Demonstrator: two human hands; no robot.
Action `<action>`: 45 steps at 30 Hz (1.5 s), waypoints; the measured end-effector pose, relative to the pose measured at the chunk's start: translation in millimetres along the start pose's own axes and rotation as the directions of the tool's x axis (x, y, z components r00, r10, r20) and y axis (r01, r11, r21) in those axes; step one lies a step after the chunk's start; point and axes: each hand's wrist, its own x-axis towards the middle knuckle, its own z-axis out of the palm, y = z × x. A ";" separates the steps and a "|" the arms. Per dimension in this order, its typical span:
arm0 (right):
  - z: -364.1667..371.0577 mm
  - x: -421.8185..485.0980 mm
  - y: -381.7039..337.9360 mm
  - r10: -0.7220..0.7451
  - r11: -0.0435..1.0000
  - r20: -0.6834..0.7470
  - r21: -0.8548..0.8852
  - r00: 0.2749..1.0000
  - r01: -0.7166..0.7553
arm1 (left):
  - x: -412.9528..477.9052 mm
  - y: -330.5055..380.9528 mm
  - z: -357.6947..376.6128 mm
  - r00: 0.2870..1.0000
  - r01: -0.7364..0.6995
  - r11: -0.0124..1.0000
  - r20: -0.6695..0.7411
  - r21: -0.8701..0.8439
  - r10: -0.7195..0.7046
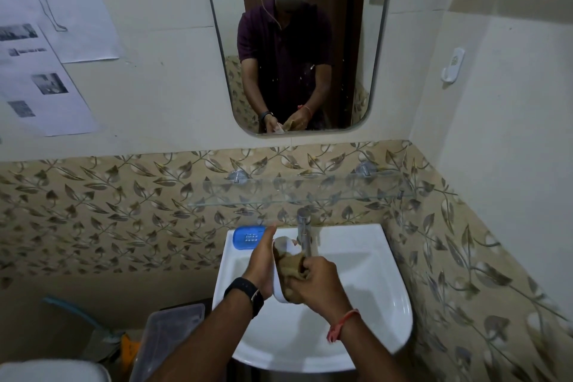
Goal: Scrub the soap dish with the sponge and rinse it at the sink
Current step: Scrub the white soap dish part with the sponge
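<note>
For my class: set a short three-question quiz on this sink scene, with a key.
1. True or false: the left hand holds the soap dish over the sink.
2. Which grips the sponge? A: left hand. B: right hand.
3. Fill in: the case on the sink's rim, left of the tap, is ___ in colour.
Key: 1 true; 2 B; 3 blue.

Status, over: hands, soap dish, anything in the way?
Left hand grips soap dish over sink. Right hand grips sponge against it. Blue tray on back rim, not in the way.
</note>
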 end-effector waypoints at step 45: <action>-17.2 23.2 -43.1 -0.034 0.998 -0.137 -0.055 0.990 0.027 | -13.4 11.1 21.0 1.000 -0.022 0.997 0.008 0.076 0.021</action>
